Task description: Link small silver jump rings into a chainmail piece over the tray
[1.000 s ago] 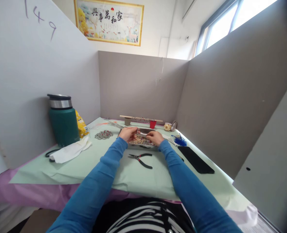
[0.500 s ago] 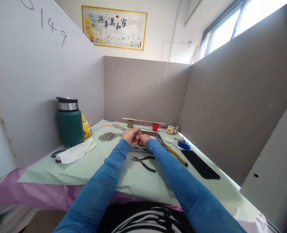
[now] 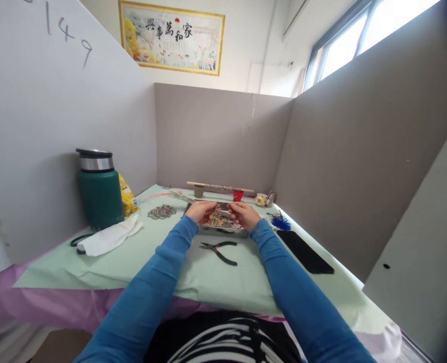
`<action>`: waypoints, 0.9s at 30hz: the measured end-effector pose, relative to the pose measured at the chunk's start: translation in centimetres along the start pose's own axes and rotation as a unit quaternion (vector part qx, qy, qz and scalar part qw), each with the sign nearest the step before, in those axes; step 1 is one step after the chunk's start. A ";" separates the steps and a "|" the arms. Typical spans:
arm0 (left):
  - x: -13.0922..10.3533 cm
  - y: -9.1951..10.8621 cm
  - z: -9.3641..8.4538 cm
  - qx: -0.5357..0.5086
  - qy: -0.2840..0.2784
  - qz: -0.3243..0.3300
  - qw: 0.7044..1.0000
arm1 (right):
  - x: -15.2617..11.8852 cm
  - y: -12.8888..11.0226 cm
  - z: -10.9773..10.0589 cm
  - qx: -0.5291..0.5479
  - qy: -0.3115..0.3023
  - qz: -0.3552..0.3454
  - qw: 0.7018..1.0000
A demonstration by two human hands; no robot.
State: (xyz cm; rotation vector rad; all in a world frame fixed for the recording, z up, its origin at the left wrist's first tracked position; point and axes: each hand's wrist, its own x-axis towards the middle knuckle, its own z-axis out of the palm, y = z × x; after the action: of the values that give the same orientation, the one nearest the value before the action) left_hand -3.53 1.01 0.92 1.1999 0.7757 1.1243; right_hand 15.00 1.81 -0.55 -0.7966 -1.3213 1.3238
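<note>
My left hand [image 3: 201,212] and my right hand [image 3: 245,215] hover a little apart over a metal tray [image 3: 229,232]. Each is closed in a pinch, thumb against fingers. Whatever they hold is too small and fine to make out. Gold-coloured and other small beads [image 3: 219,220] lie in the tray below the fingertips. Nearer to me, a pair of pliers [image 3: 221,252] with black handles rests on the pale green cloth, jaws pointing left. My right sleeve hides what lies just right of the tray.
Left stand a green bottle [image 3: 100,196] and a white cloth [image 3: 112,235]. A beaded openwork piece [image 3: 162,212] lies left of the tray. Behind it, a beaded stick [image 3: 219,187] spans a grey cup and a red cup [image 3: 238,195]. A black phone-like slab [image 3: 305,251] and blue tassel [image 3: 280,221] lie right.
My hands have drawn apart, the right one moving rightward, so more beads show in the tray. The yellow-handled tool is now behind my right arm. The view has shifted slightly.
</note>
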 end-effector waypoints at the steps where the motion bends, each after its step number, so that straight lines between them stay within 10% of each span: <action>1: -0.1 0.0 0.1 0.008 -0.018 -0.003 1.000 | -0.1 -0.1 0.0 0.015 0.007 0.000 1.000; 16: -0.7 -0.2 0.7 0.160 -0.156 -0.059 0.973 | -0.2 -0.4 -0.8 0.099 0.048 -0.028 0.994; 27: -0.9 -0.1 0.9 0.182 -0.122 -0.067 0.973 | -0.3 -0.7 -0.7 0.105 0.062 -0.058 0.991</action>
State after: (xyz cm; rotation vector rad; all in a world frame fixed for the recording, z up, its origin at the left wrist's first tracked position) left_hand -2.93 -0.13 0.97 1.5338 0.8796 0.7229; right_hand 15.89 1.58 -0.05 -0.6350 -1.0938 1.2761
